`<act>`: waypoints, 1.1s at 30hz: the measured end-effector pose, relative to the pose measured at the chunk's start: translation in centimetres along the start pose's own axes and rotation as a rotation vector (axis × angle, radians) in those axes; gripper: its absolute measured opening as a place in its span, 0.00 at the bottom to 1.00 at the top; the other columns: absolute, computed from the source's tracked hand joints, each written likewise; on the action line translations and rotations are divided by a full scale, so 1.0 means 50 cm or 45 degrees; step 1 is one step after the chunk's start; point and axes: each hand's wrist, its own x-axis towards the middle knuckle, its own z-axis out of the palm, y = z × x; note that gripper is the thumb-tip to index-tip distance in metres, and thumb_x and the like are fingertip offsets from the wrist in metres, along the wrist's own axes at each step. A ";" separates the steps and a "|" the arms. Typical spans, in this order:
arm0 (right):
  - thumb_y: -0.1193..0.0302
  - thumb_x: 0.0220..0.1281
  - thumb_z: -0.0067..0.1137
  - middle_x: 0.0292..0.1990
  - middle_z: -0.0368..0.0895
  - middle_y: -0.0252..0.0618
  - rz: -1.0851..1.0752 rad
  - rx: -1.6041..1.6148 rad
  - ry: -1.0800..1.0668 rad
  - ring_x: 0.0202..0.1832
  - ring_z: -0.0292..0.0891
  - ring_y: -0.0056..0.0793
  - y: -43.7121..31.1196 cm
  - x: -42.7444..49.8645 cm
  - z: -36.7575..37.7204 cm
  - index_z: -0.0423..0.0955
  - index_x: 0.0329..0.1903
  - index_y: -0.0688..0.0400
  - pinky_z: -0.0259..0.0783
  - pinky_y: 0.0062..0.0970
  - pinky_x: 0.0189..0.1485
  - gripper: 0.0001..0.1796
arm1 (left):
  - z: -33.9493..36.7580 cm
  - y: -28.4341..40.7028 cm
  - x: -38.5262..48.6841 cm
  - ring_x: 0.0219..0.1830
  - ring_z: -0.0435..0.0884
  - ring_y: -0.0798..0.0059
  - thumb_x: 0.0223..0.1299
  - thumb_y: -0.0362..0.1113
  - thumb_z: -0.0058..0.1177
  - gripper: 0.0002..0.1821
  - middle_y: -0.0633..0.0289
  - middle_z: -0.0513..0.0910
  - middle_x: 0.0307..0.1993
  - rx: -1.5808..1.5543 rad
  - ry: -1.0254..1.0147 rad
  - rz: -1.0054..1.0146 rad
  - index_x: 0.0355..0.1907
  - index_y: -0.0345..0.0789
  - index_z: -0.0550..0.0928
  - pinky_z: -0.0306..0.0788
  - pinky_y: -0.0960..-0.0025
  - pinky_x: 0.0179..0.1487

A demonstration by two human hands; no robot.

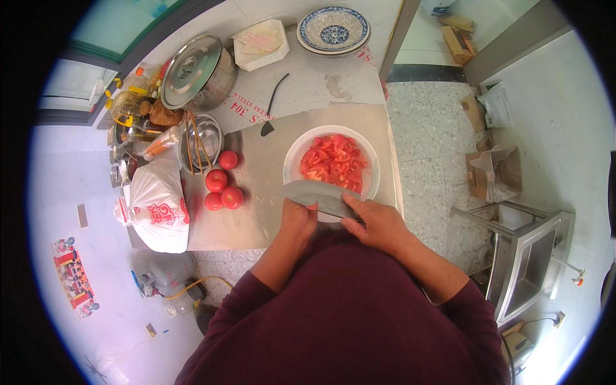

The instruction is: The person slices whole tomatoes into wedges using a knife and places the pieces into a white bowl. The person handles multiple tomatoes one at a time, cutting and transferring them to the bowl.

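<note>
In front of my body a broad grey knife blade point(315, 195) lies across the near rim of a white bowl point(290, 161). Cut red tomato pieces point(334, 159) are heaped inside the bowl. My right hand point(375, 221) grips the knife at its right end, with fingers along the blade; the handle is hidden. Against the near edge of the blade, my left hand point(297, 221) is curled, and whatever is inside it cannot be made out. Several whole tomatoes point(216, 181) sit left of the bowl on the metal worktop point(264, 168).
A steel basin point(210, 139) with chopsticks, a lidded pot point(216, 82), oil bottles point(127, 106) and a white plastic bag point(161, 207) crowd the left side. Patterned plates point(334, 29) and a white tray point(260, 55) stand at the back. A metal sink point(529, 269) stands right.
</note>
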 end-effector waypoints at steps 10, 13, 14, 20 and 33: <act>0.50 0.78 0.60 0.55 0.88 0.55 0.245 0.239 0.057 0.55 0.85 0.58 0.065 -0.017 0.003 0.73 0.75 0.53 0.79 0.49 0.58 0.32 | -0.028 0.030 0.025 0.51 0.87 0.69 0.70 0.28 0.59 0.11 0.58 0.89 0.51 0.028 -0.096 -0.091 0.52 0.30 0.83 0.83 0.63 0.57; 0.51 0.78 0.60 0.57 0.87 0.57 0.163 0.260 0.002 0.58 0.84 0.58 0.041 -0.023 -0.020 0.74 0.75 0.54 0.79 0.48 0.61 0.32 | 0.049 0.050 -0.008 0.48 0.88 0.71 0.68 0.25 0.58 0.09 0.58 0.89 0.48 0.651 -0.014 0.015 0.50 0.29 0.83 0.83 0.65 0.55; 0.51 0.78 0.59 0.57 0.87 0.57 0.119 0.261 -0.025 0.57 0.84 0.58 0.021 -0.014 -0.023 0.74 0.75 0.55 0.79 0.48 0.61 0.32 | 0.037 0.048 -0.004 0.47 0.88 0.71 0.68 0.25 0.58 0.09 0.58 0.89 0.47 0.864 -0.052 0.089 0.49 0.29 0.83 0.83 0.65 0.55; 0.52 0.78 0.59 0.56 0.87 0.58 0.346 0.336 -0.042 0.56 0.85 0.58 0.021 -0.001 -0.028 0.75 0.73 0.57 0.79 0.47 0.61 0.31 | 0.028 0.046 -0.007 0.42 0.88 0.69 0.68 0.24 0.58 0.07 0.58 0.88 0.42 0.848 -0.152 0.124 0.46 0.29 0.82 0.81 0.66 0.54; 0.54 0.79 0.59 0.61 0.86 0.56 0.102 0.336 -0.045 0.62 0.83 0.57 -0.023 0.004 -0.032 0.74 0.75 0.56 0.77 0.47 0.65 0.30 | 0.016 0.023 0.000 0.43 0.86 0.72 0.70 0.27 0.55 0.07 0.60 0.88 0.40 1.107 -0.058 0.371 0.46 0.32 0.85 0.78 0.68 0.47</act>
